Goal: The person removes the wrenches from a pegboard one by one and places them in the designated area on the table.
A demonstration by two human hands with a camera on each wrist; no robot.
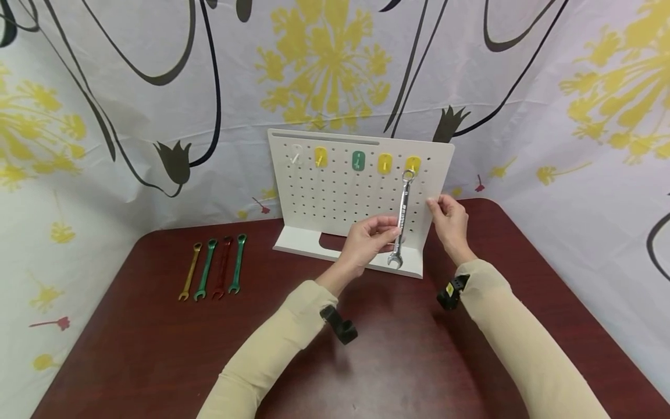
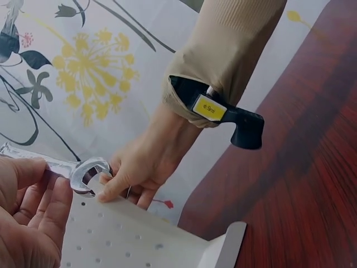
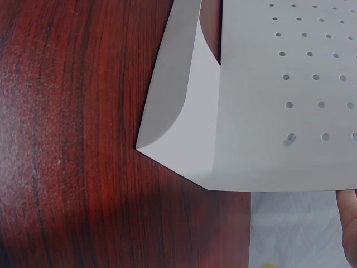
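My left hand (image 1: 366, 243) pinches a silver combination wrench (image 1: 402, 214) between thumb and fingers, low on its shank. The wrench hangs nearly upright in front of a white pegboard (image 1: 361, 205), open end down. Its ring end overlaps the lower part of the rightmost yellow hook (image 1: 413, 164) in the head view. In the left wrist view the wrench's open jaw end (image 2: 85, 176) points toward the other arm. My right hand (image 1: 451, 224) grips the board's right edge with thumb and fingers; only part of that hand (image 3: 349, 226) shows in the right wrist view.
Left of the board, a yellow wrench (image 1: 191, 272), a red wrench (image 1: 223, 267) and two green ones lie side by side on the dark red table (image 1: 157, 355). More hooks, clear, yellow and green (image 1: 358, 161), line the board's top. A patterned cloth (image 1: 230, 110) hangs behind.
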